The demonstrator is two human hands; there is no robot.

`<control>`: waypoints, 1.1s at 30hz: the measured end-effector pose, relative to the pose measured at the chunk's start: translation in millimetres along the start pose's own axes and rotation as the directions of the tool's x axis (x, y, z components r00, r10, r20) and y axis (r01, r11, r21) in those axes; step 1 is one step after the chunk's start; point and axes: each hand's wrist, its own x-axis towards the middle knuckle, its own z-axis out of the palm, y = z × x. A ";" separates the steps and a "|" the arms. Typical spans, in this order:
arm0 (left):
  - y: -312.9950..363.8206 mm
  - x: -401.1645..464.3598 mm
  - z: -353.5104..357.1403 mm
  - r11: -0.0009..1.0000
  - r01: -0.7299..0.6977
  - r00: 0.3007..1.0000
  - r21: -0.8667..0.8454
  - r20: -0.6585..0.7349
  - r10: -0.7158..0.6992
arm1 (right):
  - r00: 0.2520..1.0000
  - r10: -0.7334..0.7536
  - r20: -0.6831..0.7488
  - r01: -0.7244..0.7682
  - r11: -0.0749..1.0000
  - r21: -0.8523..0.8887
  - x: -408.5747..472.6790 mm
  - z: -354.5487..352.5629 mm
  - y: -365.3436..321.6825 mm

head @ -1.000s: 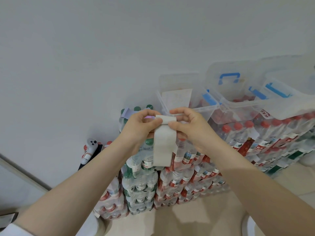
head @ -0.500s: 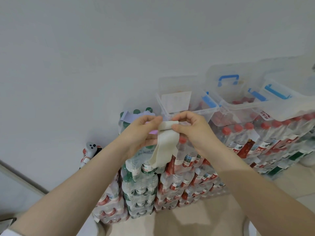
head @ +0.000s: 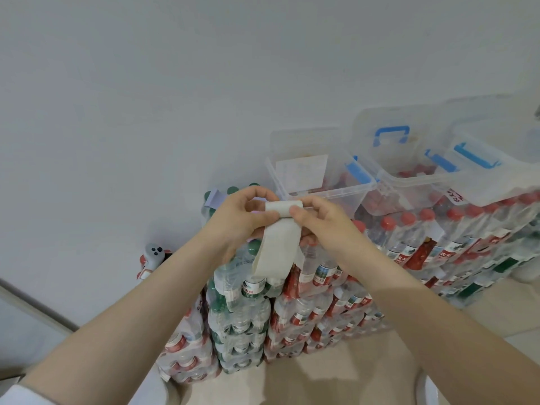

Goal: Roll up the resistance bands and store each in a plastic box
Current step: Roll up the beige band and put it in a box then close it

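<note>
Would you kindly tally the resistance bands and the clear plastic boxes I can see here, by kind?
White resistance band, partly rolled and pinched by the left hand and the right hand: 1
Lilac resistance band, lying on the bottle packs: 1
Clear plastic boxes with blue latches: 3
Total: 5

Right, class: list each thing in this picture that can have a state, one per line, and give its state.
Cream rubber resistance band: partly rolled at the top, tail hanging loose.
Left hand: fingers pinching the roll's left end.
Right hand: fingers pinching the roll's right end.
Nearest clear plastic box: open, lid off.
Clear plastic box with blue handle: open.
Shrink-wrapped water bottle packs: stacked, sealed.
</note>
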 end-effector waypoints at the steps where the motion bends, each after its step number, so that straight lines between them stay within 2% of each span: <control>1: 0.2 0.2 0.5 1.000 -0.014 1.000 0.020 0.008 0.013 | 1.000 0.009 -0.014 -0.009 1.000 0.015 0.8 0.4 0.0; 5: -2.5 2.0 4.8 0.998 -0.012 1.000 0.064 0.015 0.011 | 0.999 -0.009 -0.038 0.010 0.999 0.046 2.9 -0.5 4.4; 9: -3.7 3.7 3.5 0.994 0.107 0.992 -0.021 0.070 -0.105 | 0.997 -0.060 -0.050 0.064 0.994 0.092 1.8 -0.2 0.8; 14: -4.2 4.6 4.0 0.976 0.195 0.978 -0.101 0.091 -0.186 | 0.986 -0.128 -0.111 0.130 0.991 0.010 3.5 -9.0 0.3; 19: -10.0 3.4 8.3 0.974 0.203 0.979 -0.102 0.043 -0.200 | 0.983 -0.168 -0.074 0.165 0.985 -0.044 -0.1 -6.9 2.2; 22: -13.4 3.3 8.6 0.974 0.184 0.983 -0.130 0.004 -0.185 | 0.990 -0.140 0.006 0.140 0.989 -0.037 -3.1 -7.9 1.8; 24: -13.5 3.8 8.0 0.974 0.144 0.989 -0.173 -0.019 -0.149 | 0.994 -0.099 0.046 0.097 0.995 0.034 -4.3 -8.6 3.9; 27: -11.3 3.7 8.3 0.982 0.056 0.998 -0.179 -0.019 -0.061 | 0.999 0.022 0.030 -0.028 0.977 0.212 -3.9 -7.7 7.6; 30: -9.9 3.3 10.7 0.990 -0.011 1.000 -0.144 -0.015 0.009 | 0.992 0.122 0.026 -0.125 0.968 0.216 -5.4 -3.0 6.7; 33: -10.7 1.7 14.1 0.996 -0.045 0.999 -0.077 -0.005 0.044 | 0.989 0.145 -0.029 -0.134 0.962 0.238 -4.8 -0.6 7.4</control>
